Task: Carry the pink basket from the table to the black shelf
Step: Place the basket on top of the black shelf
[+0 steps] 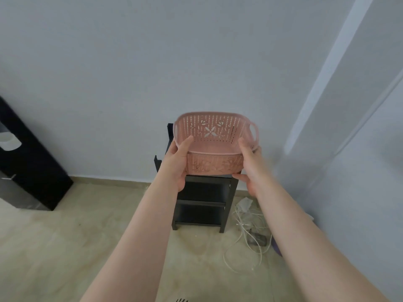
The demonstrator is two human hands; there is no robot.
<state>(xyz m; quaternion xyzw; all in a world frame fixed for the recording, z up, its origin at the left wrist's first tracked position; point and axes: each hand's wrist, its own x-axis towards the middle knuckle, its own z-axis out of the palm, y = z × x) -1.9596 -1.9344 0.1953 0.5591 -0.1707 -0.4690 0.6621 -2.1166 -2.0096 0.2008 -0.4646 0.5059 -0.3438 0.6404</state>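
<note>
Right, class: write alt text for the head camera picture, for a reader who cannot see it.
Two bare hands, left hand and right hand, hold an empty pink basket by its sides above a low black shelf against a pale wall. White cables lie tangled on the floor to the shelf's right.

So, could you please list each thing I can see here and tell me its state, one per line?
Basket: empty, held upright in the air over the shelf top.
Left hand: closed on the basket's left side.
Right hand: closed on the basket's right side.
Shelf: standing against the wall, lower levels empty.
Cables: lying loose in a tangle on the floor beside the shelf.
</note>
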